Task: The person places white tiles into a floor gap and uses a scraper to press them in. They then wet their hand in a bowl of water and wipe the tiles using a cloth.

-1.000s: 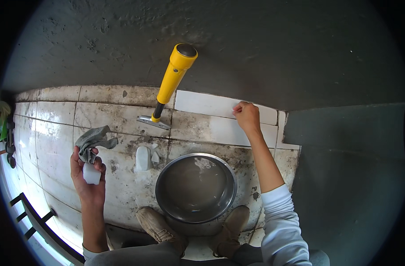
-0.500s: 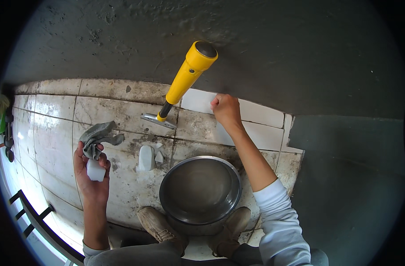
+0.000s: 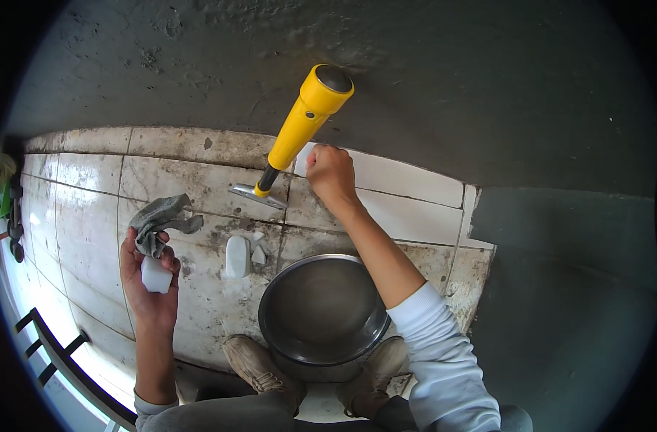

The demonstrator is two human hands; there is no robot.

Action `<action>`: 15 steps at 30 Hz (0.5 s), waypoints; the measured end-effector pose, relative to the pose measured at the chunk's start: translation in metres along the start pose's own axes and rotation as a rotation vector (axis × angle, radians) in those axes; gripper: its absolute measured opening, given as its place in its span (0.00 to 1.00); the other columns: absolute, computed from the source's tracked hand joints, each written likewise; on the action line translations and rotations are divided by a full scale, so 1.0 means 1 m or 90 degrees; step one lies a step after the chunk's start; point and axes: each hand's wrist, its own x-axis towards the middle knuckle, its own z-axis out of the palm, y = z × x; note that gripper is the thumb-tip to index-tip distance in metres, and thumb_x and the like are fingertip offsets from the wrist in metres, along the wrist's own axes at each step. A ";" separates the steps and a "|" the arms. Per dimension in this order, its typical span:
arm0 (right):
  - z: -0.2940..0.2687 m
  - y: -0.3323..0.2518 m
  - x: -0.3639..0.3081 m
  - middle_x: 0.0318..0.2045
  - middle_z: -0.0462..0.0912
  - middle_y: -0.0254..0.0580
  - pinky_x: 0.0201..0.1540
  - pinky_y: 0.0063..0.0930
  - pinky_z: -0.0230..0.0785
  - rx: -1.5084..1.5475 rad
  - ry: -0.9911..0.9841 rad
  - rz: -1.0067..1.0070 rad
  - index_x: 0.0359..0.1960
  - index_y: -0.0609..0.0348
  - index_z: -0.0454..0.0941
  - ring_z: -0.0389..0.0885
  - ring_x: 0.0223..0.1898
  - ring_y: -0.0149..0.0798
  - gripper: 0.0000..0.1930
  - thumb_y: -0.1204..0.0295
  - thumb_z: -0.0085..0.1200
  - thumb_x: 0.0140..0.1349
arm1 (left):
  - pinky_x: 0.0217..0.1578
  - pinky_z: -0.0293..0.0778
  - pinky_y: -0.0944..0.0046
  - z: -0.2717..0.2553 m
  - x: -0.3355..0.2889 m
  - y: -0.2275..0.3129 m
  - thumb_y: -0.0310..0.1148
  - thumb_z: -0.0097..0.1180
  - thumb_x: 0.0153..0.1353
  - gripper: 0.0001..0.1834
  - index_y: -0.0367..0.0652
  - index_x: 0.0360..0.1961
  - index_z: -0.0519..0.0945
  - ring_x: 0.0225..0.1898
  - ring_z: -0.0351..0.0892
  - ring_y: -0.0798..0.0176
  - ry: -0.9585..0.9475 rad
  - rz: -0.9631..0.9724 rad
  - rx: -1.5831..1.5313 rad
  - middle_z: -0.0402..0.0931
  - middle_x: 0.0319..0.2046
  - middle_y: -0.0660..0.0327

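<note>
My left hand (image 3: 150, 277) is closed around a grey cloth (image 3: 158, 218) and a white block (image 3: 156, 276) that looks like sponge. On the dirty tiles my right hand (image 3: 331, 173) is curled into a fist, pressed to the white strip of tile (image 3: 404, 174) along the foot of the wall. Whatever lies under its fingers is hidden. Just left of that hand stands a yellow-handled scraper (image 3: 303, 122), its metal head (image 3: 260, 195) on the floor and its handle tilted up toward the wall.
A round metal basin (image 3: 321, 306) of murky water sits between my shoes (image 3: 260, 366). A white oval piece (image 3: 237, 257) and small white scraps (image 3: 259, 255) lie left of it. The dark grey wall (image 3: 443, 93) rises behind, and a black railing (image 3: 66, 367) runs at lower left.
My right hand has slid left along the white tile strip, nearer the scraper, and its forearm now covers part of the basin's rim. The left hand keeps its hold, almost still.
</note>
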 end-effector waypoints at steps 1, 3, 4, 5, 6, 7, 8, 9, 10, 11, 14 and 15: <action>0.001 -0.002 0.000 0.25 0.80 0.54 0.37 0.42 0.72 0.004 -0.004 0.000 0.21 0.61 0.78 0.80 0.31 0.54 0.05 0.81 0.49 0.44 | 0.26 0.66 0.72 0.000 -0.001 0.000 0.45 0.45 0.67 0.11 0.56 0.44 0.75 0.23 0.68 0.70 -0.001 0.002 0.001 0.77 0.34 0.62; 0.003 -0.005 0.000 0.25 0.80 0.53 0.37 0.42 0.72 0.008 -0.008 0.003 0.20 0.61 0.78 0.80 0.31 0.54 0.05 0.81 0.50 0.44 | 0.26 0.66 0.72 0.000 -0.003 0.000 0.45 0.45 0.67 0.11 0.55 0.44 0.75 0.23 0.69 0.70 -0.006 0.014 0.007 0.77 0.35 0.62; 0.005 -0.006 0.001 0.25 0.80 0.53 0.37 0.42 0.72 0.013 -0.013 0.007 0.20 0.60 0.77 0.80 0.31 0.53 0.04 0.81 0.50 0.43 | 0.26 0.66 0.72 0.001 -0.005 0.001 0.45 0.45 0.67 0.11 0.55 0.44 0.75 0.23 0.69 0.70 -0.006 0.017 0.008 0.77 0.35 0.62; 0.007 -0.008 0.001 0.25 0.80 0.53 0.37 0.42 0.72 0.016 -0.012 0.006 0.20 0.60 0.77 0.80 0.31 0.53 0.04 0.81 0.50 0.43 | 0.26 0.66 0.72 0.001 -0.007 0.003 0.45 0.45 0.67 0.12 0.55 0.45 0.75 0.23 0.69 0.69 -0.002 0.015 0.006 0.77 0.35 0.62; 0.010 -0.010 0.002 0.25 0.81 0.52 0.36 0.40 0.72 0.010 -0.025 -0.001 0.21 0.60 0.78 0.80 0.31 0.52 0.03 0.78 0.52 0.46 | 0.26 0.67 0.72 0.002 -0.008 0.004 0.45 0.45 0.67 0.12 0.55 0.45 0.75 0.23 0.69 0.69 -0.001 0.014 0.002 0.77 0.35 0.62; 0.012 -0.010 0.003 0.25 0.81 0.50 0.35 0.38 0.72 0.003 -0.038 -0.008 0.23 0.59 0.80 0.80 0.30 0.50 0.03 0.75 0.54 0.48 | 0.26 0.67 0.72 0.003 -0.010 0.005 0.45 0.45 0.67 0.12 0.55 0.45 0.75 0.23 0.69 0.69 -0.003 0.017 0.002 0.77 0.35 0.62; 0.012 -0.008 0.004 0.25 0.81 0.50 0.35 0.38 0.72 0.004 -0.035 -0.010 0.23 0.59 0.80 0.80 0.30 0.50 0.03 0.75 0.54 0.48 | 0.26 0.67 0.72 0.003 -0.012 0.007 0.45 0.45 0.67 0.12 0.55 0.45 0.75 0.23 0.69 0.69 -0.005 0.011 -0.002 0.77 0.35 0.62; 0.012 -0.006 0.004 0.24 0.82 0.48 0.33 0.36 0.71 0.067 -0.040 0.023 0.24 0.60 0.80 0.81 0.28 0.46 0.04 0.74 0.55 0.48 | 0.26 0.67 0.72 0.002 -0.013 0.008 0.44 0.44 0.67 0.12 0.56 0.46 0.75 0.23 0.69 0.69 -0.006 0.005 -0.007 0.77 0.35 0.62; 0.011 -0.005 0.004 0.23 0.82 0.47 0.31 0.33 0.71 0.130 -0.045 0.056 0.25 0.61 0.81 0.81 0.26 0.42 0.04 0.74 0.57 0.48 | 0.26 0.67 0.72 0.002 -0.014 0.009 0.44 0.44 0.67 0.12 0.56 0.46 0.75 0.23 0.69 0.69 -0.007 0.007 -0.010 0.77 0.35 0.62; 0.006 0.003 0.005 0.24 0.83 0.46 0.33 0.30 0.72 0.227 -0.030 0.074 0.26 0.60 0.82 0.82 0.27 0.40 0.05 0.74 0.57 0.48 | 0.26 0.67 0.72 0.002 -0.014 0.010 0.44 0.44 0.67 0.12 0.55 0.46 0.75 0.23 0.69 0.69 -0.012 0.012 -0.013 0.77 0.35 0.62; -0.016 0.028 0.001 0.25 0.85 0.40 0.35 0.23 0.72 0.427 -0.042 0.136 0.28 0.61 0.82 0.83 0.29 0.30 0.05 0.76 0.57 0.50 | 0.25 0.68 0.72 -0.003 -0.022 0.019 0.44 0.44 0.67 0.12 0.54 0.45 0.75 0.23 0.69 0.69 0.008 0.035 -0.011 0.77 0.35 0.62; -0.029 0.047 -0.002 0.25 0.85 0.40 0.35 0.24 0.72 0.293 -0.010 0.112 0.29 0.59 0.82 0.83 0.29 0.30 0.04 0.76 0.59 0.50 | 0.25 0.68 0.72 -0.004 -0.018 0.013 0.44 0.44 0.68 0.12 0.54 0.45 0.75 0.22 0.69 0.69 0.006 0.030 -0.025 0.77 0.35 0.62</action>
